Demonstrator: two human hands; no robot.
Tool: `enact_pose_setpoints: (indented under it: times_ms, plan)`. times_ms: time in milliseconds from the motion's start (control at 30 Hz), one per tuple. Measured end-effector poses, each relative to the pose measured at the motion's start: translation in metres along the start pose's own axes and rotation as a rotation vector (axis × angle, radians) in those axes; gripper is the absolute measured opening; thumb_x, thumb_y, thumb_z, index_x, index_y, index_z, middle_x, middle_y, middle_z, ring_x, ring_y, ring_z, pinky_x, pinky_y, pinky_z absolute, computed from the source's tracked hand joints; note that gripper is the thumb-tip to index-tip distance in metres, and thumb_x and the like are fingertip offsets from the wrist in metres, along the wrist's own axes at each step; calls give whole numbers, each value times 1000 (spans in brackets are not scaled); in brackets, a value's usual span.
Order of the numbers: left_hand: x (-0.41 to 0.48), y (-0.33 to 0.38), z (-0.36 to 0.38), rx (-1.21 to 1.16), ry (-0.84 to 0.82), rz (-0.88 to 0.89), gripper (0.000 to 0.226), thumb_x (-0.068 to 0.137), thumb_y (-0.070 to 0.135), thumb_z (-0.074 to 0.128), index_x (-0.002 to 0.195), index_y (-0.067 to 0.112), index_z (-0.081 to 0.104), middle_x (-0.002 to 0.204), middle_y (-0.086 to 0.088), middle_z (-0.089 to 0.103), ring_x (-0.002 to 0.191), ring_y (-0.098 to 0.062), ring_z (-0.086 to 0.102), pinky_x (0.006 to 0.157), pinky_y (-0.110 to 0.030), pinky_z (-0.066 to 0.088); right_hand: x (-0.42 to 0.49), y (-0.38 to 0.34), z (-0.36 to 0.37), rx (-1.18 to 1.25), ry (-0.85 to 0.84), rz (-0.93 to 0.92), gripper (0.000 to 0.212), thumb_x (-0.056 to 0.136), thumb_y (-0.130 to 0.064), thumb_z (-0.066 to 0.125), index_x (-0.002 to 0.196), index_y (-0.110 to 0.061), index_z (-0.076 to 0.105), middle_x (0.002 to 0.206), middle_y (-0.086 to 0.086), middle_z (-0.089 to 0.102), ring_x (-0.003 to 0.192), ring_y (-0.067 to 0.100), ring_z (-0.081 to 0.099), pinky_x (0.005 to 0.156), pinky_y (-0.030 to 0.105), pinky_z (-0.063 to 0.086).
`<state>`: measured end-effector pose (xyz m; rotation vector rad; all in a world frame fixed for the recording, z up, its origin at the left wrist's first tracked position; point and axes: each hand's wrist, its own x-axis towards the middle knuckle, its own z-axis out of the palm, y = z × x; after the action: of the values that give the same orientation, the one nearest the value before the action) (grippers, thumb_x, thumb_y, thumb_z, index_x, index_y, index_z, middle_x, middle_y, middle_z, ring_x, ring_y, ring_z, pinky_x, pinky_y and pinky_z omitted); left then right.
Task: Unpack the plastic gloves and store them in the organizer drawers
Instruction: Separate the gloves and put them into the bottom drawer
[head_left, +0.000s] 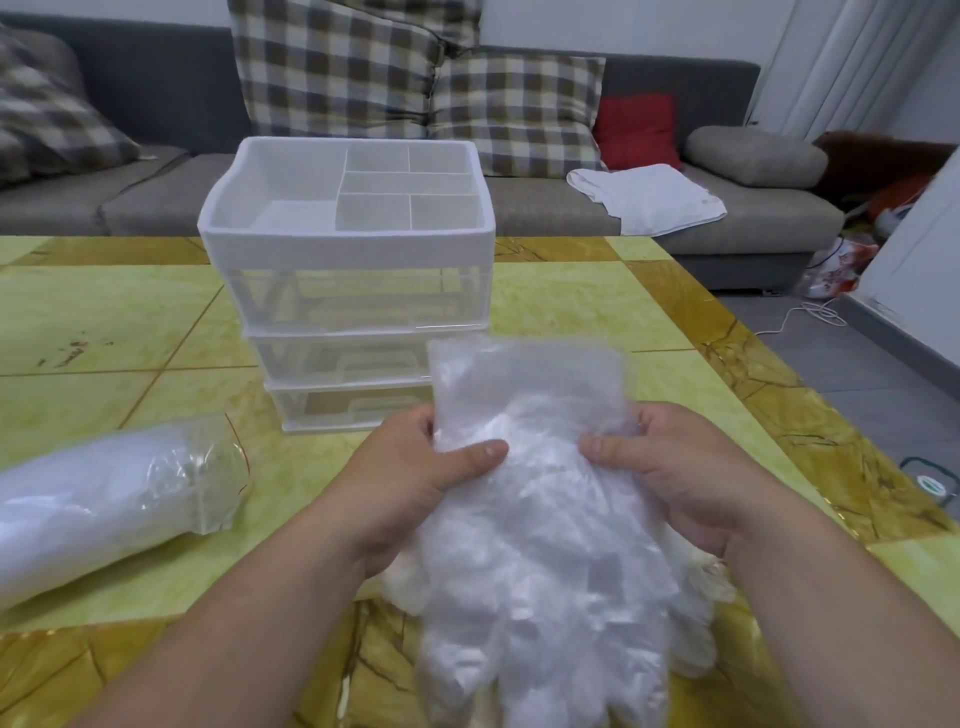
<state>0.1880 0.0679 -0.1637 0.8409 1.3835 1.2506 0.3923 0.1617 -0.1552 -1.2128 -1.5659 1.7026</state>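
A thick stack of clear plastic gloves (540, 561) hangs in front of me, cuffs up and fingers pointing down toward me. My left hand (415, 467) grips its left edge with the thumb on top. My right hand (670, 467) grips the right edge the same way. Behind the stack stands a translucent white organizer (348, 260) with three shut drawers and a divided top tray. At the left lies a sealed clear bag of more gloves (104, 504), closed with a red tie.
Everything rests on a yellow-green tiled table (130, 322). A grey sofa (545, 208) with checked cushions, a red cushion and a white cloth (649, 195) runs behind it. Floor with a white cable and bags lies to the right.
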Motion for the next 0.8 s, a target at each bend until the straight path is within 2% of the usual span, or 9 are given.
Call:
enact_pose_setpoints:
  times_ms: [100, 167, 333, 400, 500, 600, 700, 800]
  plan:
    - [-2, 2, -5, 79, -96, -72, 24, 85, 4, 73, 108, 0, 71, 102, -19, 75, 97, -37, 72, 90, -51, 57, 1, -1, -2, 36, 98, -17, 11, 88, 4, 63, 91, 0, 73, 88, 20, 74, 76, 30, 72, 77, 39, 57]
    - [-1, 1, -7, 120, -85, -70, 16, 88, 1, 69, 104, -1, 73, 101, -21, 75, 98, -40, 71, 91, -52, 56, 3, -2, -5, 36, 147, -3, 10, 89, 4, 63, 90, 1, 72, 87, 21, 74, 76, 31, 71, 79, 41, 56]
    - [3, 3, -18, 240, -93, -94, 18, 85, -2, 72, 102, -1, 71, 90, -24, 74, 82, -39, 70, 75, -41, 55, 5, -1, -9, -4, 248, -9, 12, 93, 1, 60, 91, -2, 71, 91, 21, 75, 82, 37, 72, 84, 51, 55]
    - [3, 4, -22, 320, -84, -113, 16, 84, -3, 73, 99, 1, 71, 83, -21, 74, 73, -31, 68, 67, -34, 53, 6, 0, -10, -12, 282, -13, 12, 93, 0, 60, 93, -2, 71, 92, 20, 75, 86, 39, 72, 86, 53, 55]
    - [5, 5, -27, 410, 25, -86, 11, 84, -1, 69, 89, 7, 74, 69, -9, 71, 61, -20, 63, 56, -26, 47, 5, -1, -12, -2, 269, 9, 11, 92, -1, 61, 93, -1, 72, 93, 22, 75, 84, 37, 72, 87, 52, 55]
    - [5, 9, -29, 499, 92, -40, 11, 86, 6, 66, 82, 9, 75, 67, -1, 66, 56, -10, 54, 49, -18, 42, 2, -2, -15, -34, 220, 42, 11, 91, -1, 63, 97, 4, 71, 95, 25, 74, 85, 39, 71, 84, 49, 55]
    - [6, 8, -30, 571, 117, 8, 16, 90, 10, 63, 79, 5, 73, 66, 0, 59, 57, -10, 46, 50, -20, 36, -1, -3, -18, -163, 182, 49, 9, 82, 5, 68, 90, 3, 73, 89, 24, 74, 75, 36, 72, 72, 41, 55]
    - [7, 7, -29, 593, 123, 42, 19, 92, 12, 61, 79, 2, 71, 66, -1, 55, 62, -14, 44, 59, -26, 36, -3, -3, -20, -261, 212, 46, 17, 70, 4, 77, 86, 2, 73, 88, 23, 74, 79, 38, 73, 73, 46, 56]
